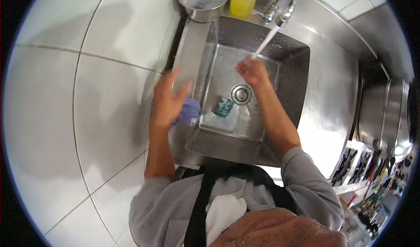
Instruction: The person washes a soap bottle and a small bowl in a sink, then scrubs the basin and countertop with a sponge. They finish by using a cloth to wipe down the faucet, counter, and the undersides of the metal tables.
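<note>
My left hand (168,99) is over the left rim of the sink, blurred, with thumb and fingers spread apart. Just beneath and beside it lies a purple cloth (190,111), partly hidden by the hand. Under the stream of running water (266,42) is my right hand (253,73), its fingers bent and blurred; I see no object in it. A green sponge (223,107) with white suds rests on the bottom of the steel sink (245,135), left of the round drain (241,94).
A curved faucet (286,15) stands behind the basin. At the back left are a metal pot (204,2) and a bottle of yellow liquid (244,0). Large metal pans (379,113) stand at the right, beyond the steel counter (328,102). White tiles (116,94) line the left.
</note>
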Motion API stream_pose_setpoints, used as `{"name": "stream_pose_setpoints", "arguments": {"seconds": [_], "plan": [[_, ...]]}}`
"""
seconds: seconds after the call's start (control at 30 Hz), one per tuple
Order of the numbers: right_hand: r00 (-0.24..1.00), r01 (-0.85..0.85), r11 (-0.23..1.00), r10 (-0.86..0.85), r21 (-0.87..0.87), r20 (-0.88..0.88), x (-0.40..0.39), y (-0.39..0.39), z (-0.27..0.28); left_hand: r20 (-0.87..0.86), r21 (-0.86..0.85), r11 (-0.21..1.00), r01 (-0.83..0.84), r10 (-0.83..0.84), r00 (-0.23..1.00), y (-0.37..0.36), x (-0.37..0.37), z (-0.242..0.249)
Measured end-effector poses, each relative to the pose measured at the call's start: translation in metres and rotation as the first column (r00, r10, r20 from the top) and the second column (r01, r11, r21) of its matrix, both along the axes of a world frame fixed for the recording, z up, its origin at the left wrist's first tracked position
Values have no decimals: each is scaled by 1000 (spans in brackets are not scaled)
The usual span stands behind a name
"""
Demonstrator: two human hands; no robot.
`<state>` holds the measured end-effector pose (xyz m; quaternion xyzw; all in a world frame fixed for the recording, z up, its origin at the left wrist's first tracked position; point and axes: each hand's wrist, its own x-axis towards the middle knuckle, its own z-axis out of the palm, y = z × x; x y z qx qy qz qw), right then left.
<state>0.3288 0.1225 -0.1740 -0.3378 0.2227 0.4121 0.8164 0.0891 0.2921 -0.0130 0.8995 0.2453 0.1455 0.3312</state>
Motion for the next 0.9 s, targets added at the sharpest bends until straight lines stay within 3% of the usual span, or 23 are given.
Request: {"name": "stream_pose_setpoints", "arguments": {"seconds": [0.03, 0.07, 0.13, 0.2, 0.27, 0.3, 0.33, 0.37, 0.4, 0.43, 0.47, 0.5, 0.53, 0.57, 0.67, 0.73, 0.77, 0.8, 0.83, 0.9], "plan": [[997, -17, 989, 5, -148, -79, -20, -5, 13, -161, 168, 978, 126, -99, 982, -7, -37, -7], [995, -56, 990, 45, -132, -85, -33, -16, -3, -268, 264, 950, 170, -97, 959, -25, -60, -13], [986, -144, 980, 131, -138, -100, -55, -39, -27, -250, 373, 912, 168, -76, 965, -42, -91, -44], [963, -258, 952, 239, -166, -127, -81, -56, -29, -14, 392, 919, 43, -41, 999, -36, -115, -89], [941, -335, 933, 323, -133, -106, -103, -75, -26, 137, 61, 980, -190, 180, 974, -29, -91, -80], [921, -389, 913, 381, -122, -83, -106, -85, -21, 188, -125, 946, -299, 318, 929, -31, -75, -73], [908, -418, 902, 415, -105, -51, -107, -89, -1, 193, -317, 908, -276, 346, 918, -39, -56, -60], [896, -440, 894, 443, -83, 22, -103, -91, 2, 194, -495, 834, -244, 380, 904, -49, -34, -50], [878, -466, 883, 469, -59, 96, -93, -89, 3, 196, -831, 548, -97, 452, 871, -40, -14, -75], [853, -493, 869, 491, -32, 176, -83, -82, 5, 86, -844, 475, -248, 577, 812, -62, 29, -49], [876, -441, 892, 453, -104, 166, -72, -72, 23, 149, -852, 508, -125, 464, 873, -47, 59, -92], [887, -426, 905, 422, -24, 187, -61, -61, 46, 186, -835, 547, -54, 374, 909, -71, 95, -61], [897, -408, 912, 391, 47, 206, -48, -54, 69, -29, -868, 478, -135, 223, 974, -75, 127, -56], [908, -388, 915, 359, 110, 217, -35, -49, 82, 32, -889, 458, 32, -9, 999, -71, 160, -83], [748, -291, 851, 487, -437, 450, 30, -43, -18, -49, -730, 672, 128, -237, 970, -88, 211, -80], [484, 222, 750, 470, -623, 738, 24, -53, 7, -98, -540, 815, 210, -309, 946, -87, 219, -78], [305, 477, 656, 501, -585, 810, 20, -56, 24, -104, -580, 792, 188, -302, 948, -89, 217, -70], [410, 274, 806, 395, -524, 822, 20, -55, 36, -114, -617, 769, 167, -296, 948, -93, 213, -54], [510, 81, 823, 450, -562, 733, 18, -55, 40, -127, -650, 746, 146, -295, 947, -94, 210, -48], [627, -290, 806, 568, -517, 534, 25, -48, 45, 42, -851, 513, 114, -149, 988, -88, 220, -81]]}}
